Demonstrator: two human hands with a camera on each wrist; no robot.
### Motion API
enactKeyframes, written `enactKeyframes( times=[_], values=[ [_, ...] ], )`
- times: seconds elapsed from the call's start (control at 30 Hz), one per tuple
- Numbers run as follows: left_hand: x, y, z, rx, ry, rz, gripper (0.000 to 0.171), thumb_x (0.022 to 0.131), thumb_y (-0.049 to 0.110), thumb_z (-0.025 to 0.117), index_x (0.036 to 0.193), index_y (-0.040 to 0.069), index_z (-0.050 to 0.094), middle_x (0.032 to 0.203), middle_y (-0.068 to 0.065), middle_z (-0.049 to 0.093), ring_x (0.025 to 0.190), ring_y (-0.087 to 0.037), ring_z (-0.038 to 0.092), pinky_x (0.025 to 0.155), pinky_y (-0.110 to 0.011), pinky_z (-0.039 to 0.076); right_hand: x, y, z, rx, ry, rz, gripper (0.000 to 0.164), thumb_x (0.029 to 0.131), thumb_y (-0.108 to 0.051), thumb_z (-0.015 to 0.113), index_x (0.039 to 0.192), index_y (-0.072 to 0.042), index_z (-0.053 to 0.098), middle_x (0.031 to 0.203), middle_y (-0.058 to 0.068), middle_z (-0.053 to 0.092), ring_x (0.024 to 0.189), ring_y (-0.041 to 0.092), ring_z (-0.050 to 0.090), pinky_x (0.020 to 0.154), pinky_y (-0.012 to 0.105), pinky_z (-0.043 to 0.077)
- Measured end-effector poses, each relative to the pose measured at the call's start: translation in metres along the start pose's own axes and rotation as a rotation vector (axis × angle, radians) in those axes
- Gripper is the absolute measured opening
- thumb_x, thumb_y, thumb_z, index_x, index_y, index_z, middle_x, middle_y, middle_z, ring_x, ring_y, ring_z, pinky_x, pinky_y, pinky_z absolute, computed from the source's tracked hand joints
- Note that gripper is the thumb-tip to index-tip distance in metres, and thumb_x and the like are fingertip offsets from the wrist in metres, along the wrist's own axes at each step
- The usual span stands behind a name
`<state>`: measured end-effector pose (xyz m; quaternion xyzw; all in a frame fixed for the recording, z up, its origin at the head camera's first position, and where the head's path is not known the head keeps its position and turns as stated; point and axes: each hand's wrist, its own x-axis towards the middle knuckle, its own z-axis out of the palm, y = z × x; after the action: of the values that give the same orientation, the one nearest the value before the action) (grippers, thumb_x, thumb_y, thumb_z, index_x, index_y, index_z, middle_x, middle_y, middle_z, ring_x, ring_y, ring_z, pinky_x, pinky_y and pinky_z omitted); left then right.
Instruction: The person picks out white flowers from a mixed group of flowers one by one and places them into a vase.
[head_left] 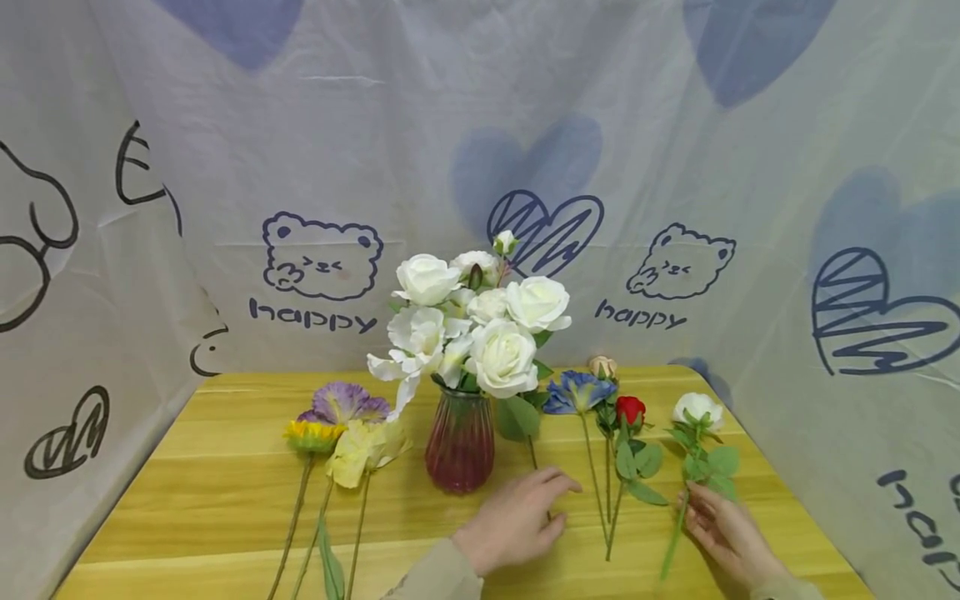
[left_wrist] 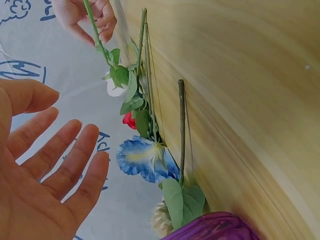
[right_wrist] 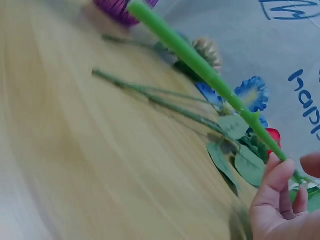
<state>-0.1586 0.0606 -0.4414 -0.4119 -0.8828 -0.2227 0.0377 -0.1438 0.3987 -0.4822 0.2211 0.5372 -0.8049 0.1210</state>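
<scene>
My right hand (head_left: 723, 533) pinches the green stem (right_wrist: 200, 65) of a white rose (head_left: 698, 410) at the right of the table. The rose has green leaves below its bloom, and its stem's lower end sticks out past the fingers. My left hand (head_left: 517, 521) is over the table in front of the vase, its fingers spread and holding nothing in the left wrist view. A pink-red ribbed glass vase (head_left: 460, 450) stands upright mid-table, filled with several white blooms (head_left: 502, 358). Near the left hand, one dark stem (left_wrist: 182, 130) with green leaves lies beside the vase.
Right of the vase lie a blue flower (head_left: 579, 392), a red rose (head_left: 630, 410) and a pale beige bloom (head_left: 602, 367). Left of it lie a purple flower (head_left: 348, 403), a sunflower (head_left: 313, 437) and a pale yellow flower (head_left: 363, 450). A printed curtain (head_left: 420, 167) encloses the wooden table (head_left: 202, 500).
</scene>
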Motion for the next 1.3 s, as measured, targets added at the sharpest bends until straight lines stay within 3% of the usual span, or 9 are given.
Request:
enactKeyframes(
  times=[0.07,0.13,0.37,0.63,0.93,1.13,1.3],
  values=[
    [-0.002,-0.001,-0.001,-0.009,-0.003,-0.010,0.042,0.093,0.019,0.068,0.135,0.020,0.060,0.130,0.006,0.064,0.115,-0.010,0.064,0.101,-0.025,0.054,0.000,0.000,-0.002,0.140,-0.029,0.060,0.022,0.107,-0.024,0.041,0.098,-0.020,0.061,0.093,-0.003,0.065,0.083,0.002,0.062,0.076,0.011,0.054],
    [-0.003,-0.002,-0.003,-0.018,-0.007,-0.025,0.042,0.094,0.019,0.067,0.135,0.020,0.060,0.131,0.006,0.064,0.116,-0.010,0.064,0.102,-0.026,0.054,0.000,0.001,-0.003,0.213,-0.044,0.090,0.022,0.106,-0.026,0.040,0.099,-0.021,0.060,0.094,-0.004,0.064,0.085,0.003,0.061,0.077,0.011,0.053],
    [-0.007,-0.007,-0.007,-0.007,0.023,-0.028,0.039,0.095,0.020,0.064,0.134,0.020,0.059,0.129,0.006,0.065,0.112,-0.009,0.065,0.101,-0.027,0.055,-0.001,-0.001,0.004,0.251,-0.024,0.064,0.027,0.107,-0.028,0.036,0.096,-0.022,0.061,0.089,-0.005,0.062,0.082,0.001,0.059,0.072,0.010,0.051],
    [-0.012,-0.012,-0.010,0.003,0.057,-0.020,0.038,0.096,0.021,0.063,0.133,0.020,0.060,0.124,0.007,0.066,0.104,-0.010,0.067,0.089,-0.023,0.058,-0.002,-0.002,0.009,0.398,-0.237,0.000,0.026,0.108,-0.019,0.040,0.097,-0.013,0.063,0.094,-0.001,0.065,0.086,0.004,0.062,0.079,0.008,0.052],
    [-0.015,-0.019,-0.016,-0.013,0.075,-0.034,0.038,0.095,0.019,0.063,0.134,0.019,0.060,0.126,0.004,0.067,0.101,-0.012,0.069,0.080,-0.022,0.058,-0.004,-0.008,0.023,0.200,-0.207,-0.174,0.018,0.108,-0.018,0.044,0.098,-0.014,0.059,0.094,-0.004,0.063,0.085,0.002,0.060,0.077,0.008,0.052],
    [-0.018,-0.022,-0.022,0.011,0.151,-0.020,0.038,0.094,0.016,0.064,0.132,0.019,0.062,0.128,0.002,0.068,0.107,-0.014,0.069,0.084,-0.026,0.060,-0.009,-0.016,0.041,0.079,-0.150,-0.278,0.011,0.106,-0.020,0.050,0.100,-0.015,0.057,0.096,-0.007,0.062,0.088,0.001,0.058,0.077,0.009,0.051],
    [-0.020,-0.023,-0.030,0.009,0.242,-0.018,0.038,0.095,0.015,0.063,0.132,0.015,0.062,0.130,-0.002,0.067,0.114,-0.019,0.068,0.092,-0.032,0.060,-0.017,-0.024,0.063,-0.016,-0.051,-0.301,0.007,0.105,-0.023,0.051,0.107,-0.016,0.051,0.097,-0.011,0.059,0.090,-0.001,0.057,0.079,0.009,0.050]
  ],
)
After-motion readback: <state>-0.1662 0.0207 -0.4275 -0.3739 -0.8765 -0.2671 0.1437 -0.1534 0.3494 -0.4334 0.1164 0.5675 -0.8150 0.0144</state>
